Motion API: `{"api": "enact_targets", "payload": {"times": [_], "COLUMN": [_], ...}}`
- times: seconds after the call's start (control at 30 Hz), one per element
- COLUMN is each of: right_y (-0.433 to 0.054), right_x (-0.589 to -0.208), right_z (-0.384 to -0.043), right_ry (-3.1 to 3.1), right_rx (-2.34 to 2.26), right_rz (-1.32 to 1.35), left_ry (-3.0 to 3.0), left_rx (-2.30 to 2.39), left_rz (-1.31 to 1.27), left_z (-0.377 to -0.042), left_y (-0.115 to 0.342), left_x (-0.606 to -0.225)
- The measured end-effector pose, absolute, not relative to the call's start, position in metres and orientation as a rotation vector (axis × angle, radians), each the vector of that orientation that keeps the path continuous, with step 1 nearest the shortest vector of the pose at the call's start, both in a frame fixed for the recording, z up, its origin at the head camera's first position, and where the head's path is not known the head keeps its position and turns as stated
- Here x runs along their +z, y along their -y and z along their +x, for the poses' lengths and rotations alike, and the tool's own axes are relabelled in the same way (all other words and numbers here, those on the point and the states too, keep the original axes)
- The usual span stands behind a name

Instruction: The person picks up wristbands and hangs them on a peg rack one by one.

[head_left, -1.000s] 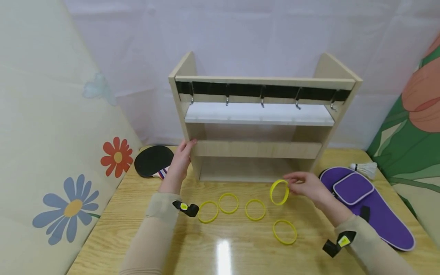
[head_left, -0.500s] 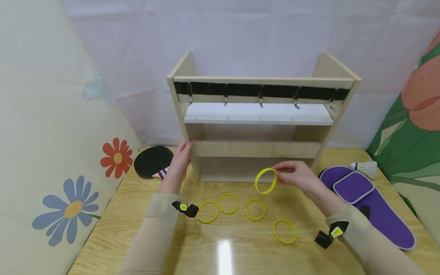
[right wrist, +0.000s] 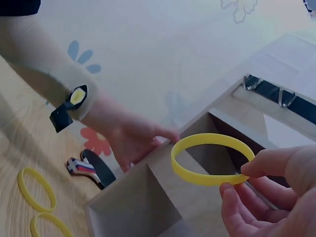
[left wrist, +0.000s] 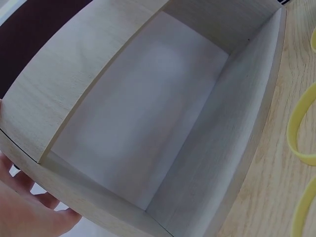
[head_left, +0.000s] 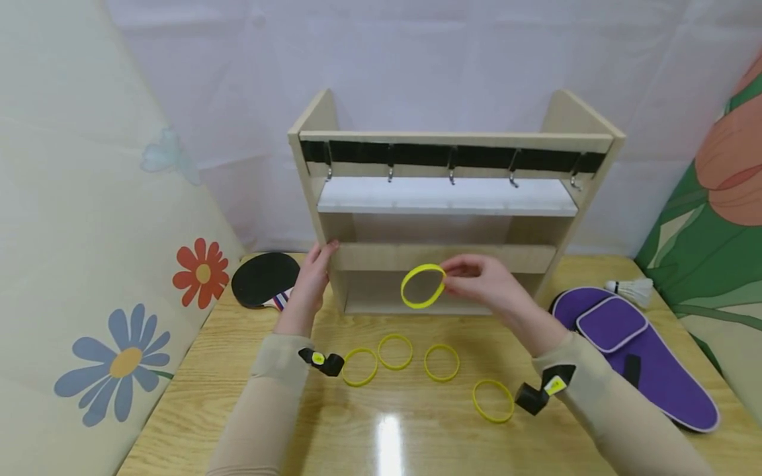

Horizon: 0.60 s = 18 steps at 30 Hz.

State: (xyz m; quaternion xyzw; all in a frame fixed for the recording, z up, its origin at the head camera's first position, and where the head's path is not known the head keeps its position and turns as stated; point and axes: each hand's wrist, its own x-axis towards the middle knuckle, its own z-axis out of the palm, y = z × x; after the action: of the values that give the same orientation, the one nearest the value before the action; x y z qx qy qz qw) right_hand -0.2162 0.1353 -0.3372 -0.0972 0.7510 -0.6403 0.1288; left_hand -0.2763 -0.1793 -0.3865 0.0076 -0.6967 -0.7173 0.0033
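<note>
My right hand [head_left: 491, 284] pinches a yellow wristband [right wrist: 202, 178] between thumb and fingers, in front of the wooden shelf's lower opening. The band hangs tilted as a loop, well above the table. My left hand [head_left: 311, 281] grips the left side panel of the wooden shelf [head_left: 440, 258]; in the left wrist view its fingers lie along the panel's outer face. A row of metal hooks [head_left: 452, 177] runs along a black strip [head_left: 419, 154] at the shelf's top, with nothing hanging on them. Several more yellow wristbands [head_left: 442, 380] lie flat on the table before the shelf.
The wooden table [head_left: 333, 430] holds a black table tennis bat [head_left: 262, 277] left of the shelf. At the right lie a purple bat case [head_left: 661, 377] and a white shuttlecock [head_left: 634, 292]. Behind the shelf hangs a white cloth [head_left: 440, 59].
My right hand has carried the wristband up and to the left, from low at the right to the front of the shelf's lower panel. The left hand stays on the shelf's side.
</note>
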Motion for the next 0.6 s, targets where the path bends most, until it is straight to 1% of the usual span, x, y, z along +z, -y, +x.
{"api": "enact_targets", "payload": {"times": [0.33,0.6], "right_y": [-0.105,-0.083], "right_x": [-0.305,-0.289], "right_z": [-0.216,-0.215], "right_ry": [-2.164,-1.994], "right_rx": [-1.903,-2.074], "right_rz": [-0.374,-0.423], "left_ry": [2.202,2.174], "left_rx": [-2.246,-2.252], "left_rz": [0.018,0.025], "left_z": [-0.276,-0.278], "left_y": [0.181,0.179], "left_x": [-0.385,-0.388]}}
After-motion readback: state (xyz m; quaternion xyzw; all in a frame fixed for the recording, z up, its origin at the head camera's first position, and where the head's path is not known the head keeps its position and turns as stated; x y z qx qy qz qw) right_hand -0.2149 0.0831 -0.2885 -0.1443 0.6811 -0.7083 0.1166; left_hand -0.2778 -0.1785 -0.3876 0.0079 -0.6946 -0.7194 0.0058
